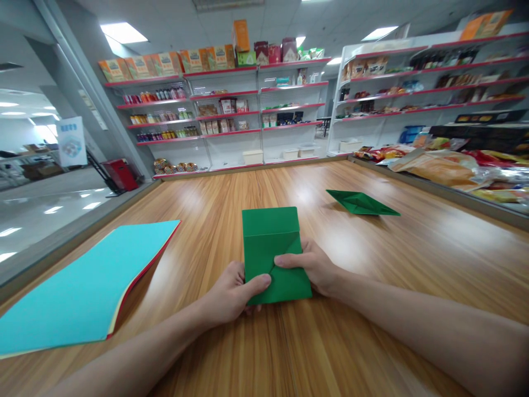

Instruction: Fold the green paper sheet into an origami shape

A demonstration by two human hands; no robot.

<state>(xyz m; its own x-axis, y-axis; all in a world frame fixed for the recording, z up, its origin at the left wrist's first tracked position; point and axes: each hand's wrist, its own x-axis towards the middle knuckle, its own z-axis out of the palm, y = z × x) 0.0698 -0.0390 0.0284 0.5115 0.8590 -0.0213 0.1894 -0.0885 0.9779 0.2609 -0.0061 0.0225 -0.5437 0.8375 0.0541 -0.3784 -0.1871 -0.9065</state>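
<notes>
A smooth green paper rectangle (266, 245), creased and banded across its top, is held over the middle of the glossy wood-grain tabletop (231, 198), left hand (229, 292) and right hand (318, 267) both clamped on its lower sides. A pointed green paper fold (361, 203) lies toward the tabletop's far right; flat turquoise-topped sheets (95, 281), toward its left.
</notes>
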